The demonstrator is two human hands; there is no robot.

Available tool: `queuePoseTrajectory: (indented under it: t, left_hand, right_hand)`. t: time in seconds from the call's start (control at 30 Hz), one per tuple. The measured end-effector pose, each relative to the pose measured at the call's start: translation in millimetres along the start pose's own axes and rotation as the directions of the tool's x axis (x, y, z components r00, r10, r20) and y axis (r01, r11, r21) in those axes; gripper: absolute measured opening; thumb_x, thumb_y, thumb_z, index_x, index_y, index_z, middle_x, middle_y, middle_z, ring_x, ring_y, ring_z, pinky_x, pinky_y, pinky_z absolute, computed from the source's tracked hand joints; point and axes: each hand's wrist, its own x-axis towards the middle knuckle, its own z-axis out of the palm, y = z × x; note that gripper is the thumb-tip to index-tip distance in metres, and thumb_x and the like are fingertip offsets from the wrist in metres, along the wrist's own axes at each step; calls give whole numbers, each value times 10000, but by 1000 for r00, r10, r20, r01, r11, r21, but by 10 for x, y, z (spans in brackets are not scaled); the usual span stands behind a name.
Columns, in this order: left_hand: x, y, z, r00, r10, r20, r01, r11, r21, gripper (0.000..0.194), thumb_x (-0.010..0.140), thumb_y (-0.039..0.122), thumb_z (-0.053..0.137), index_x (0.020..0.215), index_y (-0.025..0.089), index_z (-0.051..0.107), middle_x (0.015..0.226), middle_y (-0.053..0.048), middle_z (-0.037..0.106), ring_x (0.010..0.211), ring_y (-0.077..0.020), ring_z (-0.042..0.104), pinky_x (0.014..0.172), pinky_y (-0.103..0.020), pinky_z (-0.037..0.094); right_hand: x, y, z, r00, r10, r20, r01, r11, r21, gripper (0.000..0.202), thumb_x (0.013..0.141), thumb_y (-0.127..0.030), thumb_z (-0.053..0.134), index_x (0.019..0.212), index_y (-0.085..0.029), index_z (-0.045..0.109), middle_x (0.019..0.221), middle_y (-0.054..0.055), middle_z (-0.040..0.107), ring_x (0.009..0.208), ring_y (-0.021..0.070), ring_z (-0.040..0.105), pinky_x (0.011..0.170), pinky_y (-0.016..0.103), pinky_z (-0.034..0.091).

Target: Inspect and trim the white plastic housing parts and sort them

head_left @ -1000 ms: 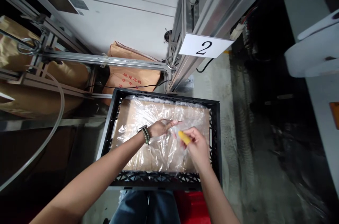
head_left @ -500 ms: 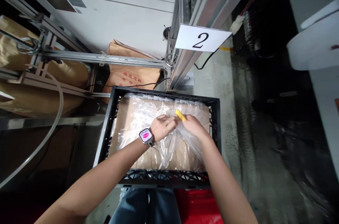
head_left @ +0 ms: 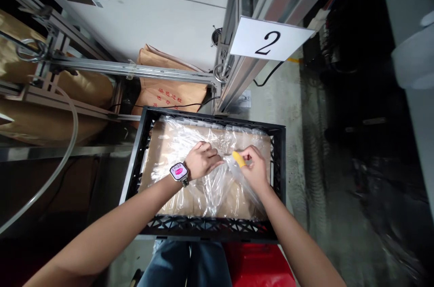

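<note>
A clear plastic bag lies crumpled over brown cardboard inside a black plastic crate. With its fingers closed, my left hand pinches the bag's film near the middle of the crate; a watch is on that wrist. Just to the right, my right hand grips the film between thumb and fingers, and a yellow finger cot covers one digit. The film stretches between the two hands. White pieces show partly under the plastic along the crate's far side.
Behind the crate stand a metal frame and a post with a card numbered 2. A brown paper sack leans there. A clear hose curves down at left. Something red sits below the crate.
My hands have moved apart: the left a little to the left, the right slightly right and down. The fingers of my right hand show more now. The camera view has shifted slightly.
</note>
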Motion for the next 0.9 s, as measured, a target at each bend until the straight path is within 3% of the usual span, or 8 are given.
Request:
queuePoseTrajectory:
  t: [0.2, 0.33, 0.47, 0.6, 0.67, 0.77, 0.9]
  left_hand:
    - [-354, -450, 255, 988, -26, 151, 41, 995, -94, 277, 1006, 388, 504, 864, 243, 692, 834, -26, 698, 851, -220, 534, 838, -396, 346]
    - [-443, -547, 345, 975, -98, 199, 134, 975, -175, 302, 987, 425, 510, 843, 243, 703, 826, -35, 688, 861, -233, 536, 875, -411, 352]
    - [-291, -377, 149, 956, -212, 203, 265, 922, -281, 402, 968, 458, 532, 688, 228, 705, 793, -61, 665, 855, -242, 544, 899, -432, 378]
    - [77, -53, 58, 950, -199, 240, 296, 816, -497, 453, 964, 494, 543, 657, 229, 745, 1041, -56, 738, 1013, -235, 616, 978, -390, 430]
    - [267, 78, 188, 941, -181, 285, 322, 737, -594, 492, 1010, 487, 456, 736, 228, 772, 954, -20, 767, 928, -188, 673, 920, -323, 489]
    - [426, 176, 526, 908, -233, 349, 413, 642, -646, 454, 1030, 474, 432, 899, 175, 747, 755, 2, 735, 674, -145, 672, 722, -299, 545]
    - [368, 210, 877, 874, -347, 341, 486, 602, -633, 310, 958, 444, 613, 1017, 145, 669, 860, -21, 694, 700, -143, 649, 688, -331, 568]
  right_hand:
    - [-126, 530, 194, 989, -65, 133, 100, 956, -276, 129, 831, -130, 535, 753, -228, 506, 792, 27, 557, 813, 223, 482, 774, 357, 317]
    - [-192, 739, 317, 981, -75, 179, 137, 919, -370, 126, 874, -138, 505, 781, -221, 526, 832, 49, 587, 844, 236, 478, 795, 366, 301]
    - [-235, 817, 384, 983, -83, 166, 144, 903, -405, 149, 907, -162, 488, 779, -221, 536, 841, 57, 600, 844, 241, 472, 807, 374, 294]
    - [-236, 831, 453, 988, -85, 126, 128, 913, -388, 159, 915, -173, 479, 784, -221, 555, 845, 66, 608, 860, 248, 482, 807, 377, 301]
    - [-216, 831, 458, 991, -82, 108, 115, 929, -352, 146, 917, -211, 496, 789, -220, 565, 849, 70, 615, 863, 249, 491, 800, 374, 314]
    - [-177, 818, 383, 995, -56, 83, 77, 961, -265, 168, 905, -269, 539, 745, -221, 547, 778, 41, 586, 808, 228, 497, 762, 351, 340]
    - [-125, 678, 192, 999, 28, 34, -24, 995, -100, 192, 878, -237, 526, 686, -227, 519, 669, -22, 480, 659, 166, 468, 637, 288, 358]
